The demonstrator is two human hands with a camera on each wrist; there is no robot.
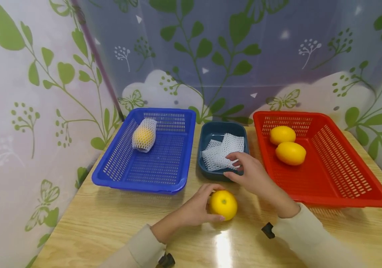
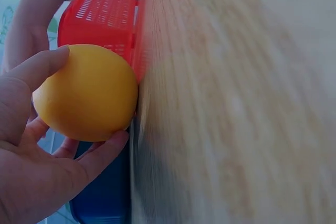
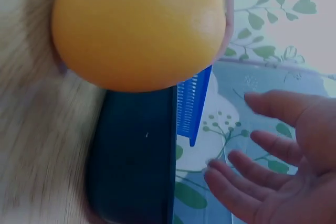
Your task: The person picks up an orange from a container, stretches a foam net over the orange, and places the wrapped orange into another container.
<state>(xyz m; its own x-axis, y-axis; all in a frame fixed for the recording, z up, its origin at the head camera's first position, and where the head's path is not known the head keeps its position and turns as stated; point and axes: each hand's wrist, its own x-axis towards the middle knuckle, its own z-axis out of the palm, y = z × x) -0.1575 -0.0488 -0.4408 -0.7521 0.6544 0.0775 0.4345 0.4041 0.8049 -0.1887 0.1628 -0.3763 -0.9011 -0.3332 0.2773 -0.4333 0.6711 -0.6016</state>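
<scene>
My left hand (image 1: 194,208) grips a yellow lemon (image 1: 223,205) from its left side, thumb at the front and fingers around the back. The left wrist view shows the lemon (image 2: 86,93) between thumb and fingertips, close over the table. My right hand (image 1: 252,173) reaches over the near right rim of a dark teal box (image 1: 207,175). Its fingers (image 3: 262,169) are spread apart with nothing between them. White foam net sleeves (image 1: 222,150) lie in that box, and the right fingertips overlap them in the head view.
On the left stands a blue basket (image 1: 164,156) with a lemon in a foam net (image 1: 144,136). A red basket (image 1: 321,178) on the right holds two bare lemons (image 1: 290,153). All stand on a wooden table (image 1: 93,223) before a leaf-patterned curtain (image 1: 211,67).
</scene>
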